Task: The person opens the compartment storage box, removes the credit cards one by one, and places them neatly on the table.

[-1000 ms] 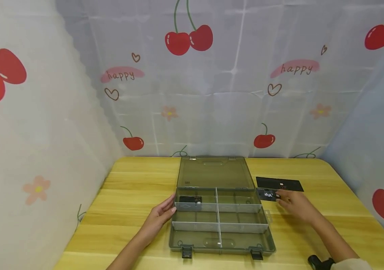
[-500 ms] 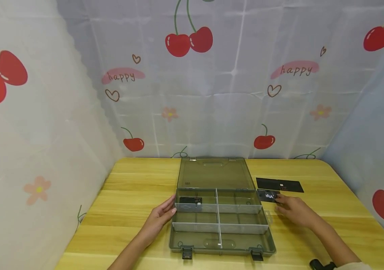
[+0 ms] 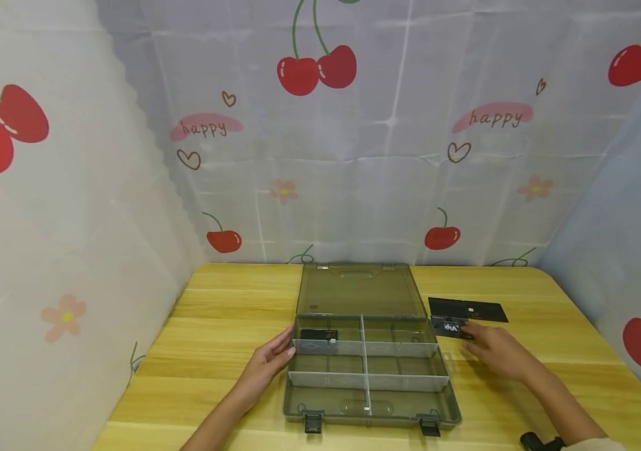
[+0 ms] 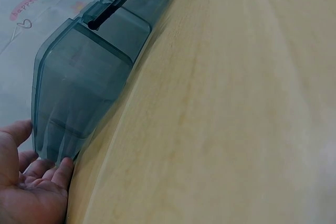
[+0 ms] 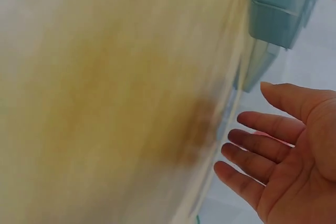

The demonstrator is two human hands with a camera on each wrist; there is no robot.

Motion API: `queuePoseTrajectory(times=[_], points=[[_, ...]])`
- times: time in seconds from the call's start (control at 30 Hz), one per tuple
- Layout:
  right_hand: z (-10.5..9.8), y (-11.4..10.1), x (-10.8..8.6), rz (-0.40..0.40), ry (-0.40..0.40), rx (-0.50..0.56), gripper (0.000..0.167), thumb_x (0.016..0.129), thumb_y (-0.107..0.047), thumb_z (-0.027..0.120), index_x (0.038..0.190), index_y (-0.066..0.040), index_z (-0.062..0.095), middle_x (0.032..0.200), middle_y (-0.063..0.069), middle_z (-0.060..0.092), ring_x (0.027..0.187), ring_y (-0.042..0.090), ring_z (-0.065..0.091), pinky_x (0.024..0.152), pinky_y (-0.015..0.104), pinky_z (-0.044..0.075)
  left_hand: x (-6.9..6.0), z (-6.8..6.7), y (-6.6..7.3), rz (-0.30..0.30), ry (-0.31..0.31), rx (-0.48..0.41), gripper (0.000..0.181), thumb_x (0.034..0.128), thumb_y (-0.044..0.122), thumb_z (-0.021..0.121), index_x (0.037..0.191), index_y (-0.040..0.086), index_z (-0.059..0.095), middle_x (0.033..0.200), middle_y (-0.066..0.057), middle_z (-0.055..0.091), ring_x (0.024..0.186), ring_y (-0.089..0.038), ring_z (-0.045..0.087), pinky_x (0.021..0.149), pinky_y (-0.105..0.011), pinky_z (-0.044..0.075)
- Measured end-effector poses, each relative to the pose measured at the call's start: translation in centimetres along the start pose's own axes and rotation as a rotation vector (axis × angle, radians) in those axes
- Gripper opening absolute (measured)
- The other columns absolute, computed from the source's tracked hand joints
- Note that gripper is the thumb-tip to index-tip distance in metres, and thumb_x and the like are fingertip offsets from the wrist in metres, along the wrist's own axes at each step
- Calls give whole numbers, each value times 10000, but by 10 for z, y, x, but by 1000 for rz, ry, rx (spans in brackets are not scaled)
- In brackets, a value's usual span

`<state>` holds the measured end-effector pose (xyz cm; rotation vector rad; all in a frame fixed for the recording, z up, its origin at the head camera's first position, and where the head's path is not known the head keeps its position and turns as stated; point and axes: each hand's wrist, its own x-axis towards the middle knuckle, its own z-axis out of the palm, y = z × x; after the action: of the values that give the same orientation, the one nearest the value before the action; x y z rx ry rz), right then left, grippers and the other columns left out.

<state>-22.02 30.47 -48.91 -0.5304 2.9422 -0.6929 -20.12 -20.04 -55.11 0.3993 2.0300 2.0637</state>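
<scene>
An open translucent grey-green divider box (image 3: 371, 416) lies on the table, its lid (image 3: 361, 288) folded back flat. My left hand (image 3: 264, 366) rests against the box's left wall; in the left wrist view the left hand (image 4: 37, 187) has its thumb and fingertips at the box corner. At the upper right of the box lies a black "Vip" card (image 3: 451, 326), with fingertips of my right hand (image 3: 497, 352) at its right end. Spread, loosely extended fingers show on the right hand (image 5: 283, 156) in the right wrist view. Another black card (image 3: 318, 335) lies in the back left compartment.
Behind the "Vip" card lie black cards (image 3: 468, 309) in a row, right of the lid. Two latches (image 3: 312, 423) hang at the box's front. A black object (image 3: 540, 442) is by the right sleeve. A cherry-patterned curtain (image 3: 332, 207) stands behind the table (image 3: 230, 300).
The "Vip" card and my right hand have shifted slightly to the right and nearer. My left hand has stayed against the box.
</scene>
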Motion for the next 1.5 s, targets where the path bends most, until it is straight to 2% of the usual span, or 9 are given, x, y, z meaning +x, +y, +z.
queuePoseTrajectory(times=[0.1, 0.23, 0.33, 0.47, 0.7, 0.83, 1.2, 1.3, 1.5], points=[[-8, -4, -4, 19, 46, 9, 454, 1004, -199, 650, 1304, 136, 596, 1314, 381, 568, 910, 364, 701, 805, 579, 564, 0, 1, -1, 4, -8, 1, 640, 1051, 216, 580, 1596, 49, 288, 1650, -165, 222, 1512, -321, 221, 1122, -269, 372], [-19, -15, -6, 35, 81, 18, 456, 1010, -206, 643, 1328, 117, 589, 889, 227, 714, 592, 190, 599, 648, 454, 562, -1, 2, 0, -5, -11, -3, 640, 1052, 217, 579, 1599, 60, 285, 1653, -149, 222, 1514, -302, 225, 1117, -253, 377], [-27, -27, -5, 7, 119, 25, 465, 1009, -199, 648, 1349, 111, 578, 851, 170, 723, 680, 271, 666, 662, 465, 582, -1, 2, 1, -7, -5, -6, 630, 1053, 216, 577, 1598, 72, 294, 1653, -132, 232, 1514, -281, 234, 1113, -241, 380], [-37, -44, -2, -56, 177, 37, 466, 1009, -187, 649, 1359, 110, 572, 1206, 283, 679, 1017, 427, 694, 830, 582, 579, 0, 1, 1, -6, 3, -4, 618, 1055, 213, 574, 1596, 82, 306, 1651, -126, 242, 1512, -274, 242, 1113, -241, 382], [-46, -75, 5, -94, 210, 117, 406, 1023, -192, 633, 1331, 72, 616, 1226, 255, 682, 985, 354, 724, 759, 449, 619, 2, -1, 1, 5, 7, -1, 623, 1052, 213, 579, 1593, 65, 308, 1649, -148, 237, 1513, -302, 235, 1119, -254, 375], [-47, -90, 9, -90, 213, 202, 375, 1038, -211, 609, 1311, 46, 643, 1236, 227, 685, 1036, 338, 713, 809, 431, 613, 2, -1, 0, 3, 4, 1, 631, 1051, 220, 583, 1595, 66, 303, 1650, -139, 240, 1512, -289, 238, 1117, -248, 376], [-45, -127, 28, -3, -65, 683, 445, 1057, -207, 570, 1362, 118, 551, 1201, 214, 698, 1017, 231, 720, 859, 329, 608, 1, 0, -1, -3, 2, 1, 634, 1053, 231, 579, 1597, 68, 296, 1653, -126, 238, 1516, -276, 230, 1112, -232, 378], [-43, -136, 34, -3, -120, 758, 459, 1058, -208, 570, 1361, 134, 536, 1188, 212, 701, 1002, 228, 724, 870, 326, 605, 1, 0, -1, 5, 7, -2, 625, 1054, 216, 577, 1593, 57, 303, 1649, -144, 241, 1514, -297, 233, 1116, -251, 378], [-38, -150, 45, 1, -207, 845, 449, 1066, -199, 546, 1358, 142, 531, 1180, 192, 704, 1085, 387, 684, 916, 384, 593, 1, 0, 0, 7, 0, 0, 627, 1054, 206, 574, 1595, 56, 294, 1649, -159, 230, 1514, -315, 224, 1124, -264, 371]])
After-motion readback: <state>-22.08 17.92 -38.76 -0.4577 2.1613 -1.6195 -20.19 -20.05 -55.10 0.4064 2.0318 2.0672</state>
